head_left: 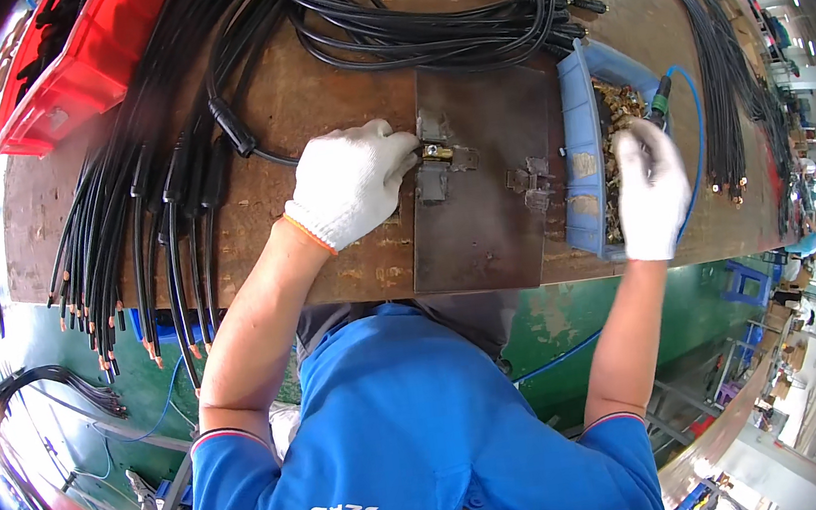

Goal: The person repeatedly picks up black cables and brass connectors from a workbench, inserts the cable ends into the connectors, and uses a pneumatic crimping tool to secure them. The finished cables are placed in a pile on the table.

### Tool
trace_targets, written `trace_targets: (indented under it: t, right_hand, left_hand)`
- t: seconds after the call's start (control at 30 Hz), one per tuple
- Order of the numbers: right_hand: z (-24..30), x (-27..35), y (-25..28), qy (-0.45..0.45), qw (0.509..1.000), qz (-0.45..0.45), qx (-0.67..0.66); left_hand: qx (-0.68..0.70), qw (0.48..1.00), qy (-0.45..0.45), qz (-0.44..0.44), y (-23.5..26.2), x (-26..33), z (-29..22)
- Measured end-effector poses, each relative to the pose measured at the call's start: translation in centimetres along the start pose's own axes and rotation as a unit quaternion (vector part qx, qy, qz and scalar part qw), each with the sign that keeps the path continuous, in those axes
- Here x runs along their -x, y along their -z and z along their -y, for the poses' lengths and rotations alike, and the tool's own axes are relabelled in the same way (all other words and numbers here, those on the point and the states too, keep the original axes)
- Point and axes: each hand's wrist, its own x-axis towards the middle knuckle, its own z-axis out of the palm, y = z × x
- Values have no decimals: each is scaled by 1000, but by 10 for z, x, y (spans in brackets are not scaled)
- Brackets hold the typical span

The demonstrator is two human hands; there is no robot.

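Observation:
My left hand (350, 183), in a white knit glove, is closed in a pinch around a black cable (274, 156) at the left edge of a dark metal plate (486, 236). Just beyond its fingertips, a small brass fitting (437, 152) sits between metal blocks fixed to the plate. My right hand (654, 189), gloved too, is over the right side of a blue bin (581, 165) of brass pieces (620, 102). Its fingers are bent and partly blurred. A black and green tool (660, 103) with a blue hose touches or nearly touches them; whether they grip it is unclear.
A coil of black cables (433, 35) lies behind the plate. More black cables (98, 230) with bare copper ends hang over the table's front edge at left. A red bin (76, 81) stands at the far left. Cables (716, 89) run along the right side.

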Motion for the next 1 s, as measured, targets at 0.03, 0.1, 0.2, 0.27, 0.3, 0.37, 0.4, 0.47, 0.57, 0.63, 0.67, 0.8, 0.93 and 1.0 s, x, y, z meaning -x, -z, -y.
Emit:
trace_targets:
  t: [0.03, 0.1, 0.2, 0.27, 0.3, 0.37, 0.4, 0.47, 0.57, 0.63, 0.67, 0.8, 0.93, 1.0]
  right_hand:
    - [-35, -8, 11, 22, 986, -34, 159]
    - [-74, -11, 22, -61, 964, -20, 260]
    - [-92, -13, 16, -132, 976, 64, 161]
    - [-84, -18, 7, -115, 966, 66, 220]
    - [-84, -23, 7, -118, 974, 69, 183]
    - [-77, -27, 9, -136, 981, 66, 125]
    - [-91, -27, 12, -129, 989, 31, 67]
    - [-136, -24, 16, -114, 992, -31, -45]
    - [-85, -24, 40, -139, 944, -46, -297]
    - [-66, -21, 51, -117, 872, -20, -475]
    - [-44, -23, 48, -107, 816, -56, -565]
    - [-8, -44, 40, -47, 589, 67, -804]
    - [43, -48, -9, 1, 543, 146, -827]
    - [66, -37, -35, 9, 580, 190, -792]
  left_hand:
    - [-1, 1000, 0, 0, 0, 0, 0]
    - [2, 1000, -4, -4, -1, -2, -1]
    - [8, 1000, -9, -8, -2, -3, 1]
    - [10, 1000, -8, -8, -1, -3, 1]
    - [8, 1000, -4, -3, 1, -3, 1]
    - [4, 1000, 5, 7, 3, -2, 0]
    - [3, 1000, -1, 5, 4, -4, 0]
    - [4, 1000, -8, 5, 0, -5, -1]
    - [-3, 1000, 17, 22, 2, -3, -3]
    - [3, 1000, 9, 16, 1, -3, -2]
    - [5, 1000, 7, 13, 1, -3, -2]
    - [0, 1000, 3, 19, 6, -3, -4]
    - [-5, 1000, -1, 14, 5, -5, -5]
    - [-5, 1000, 1, 11, 6, -5, -7]
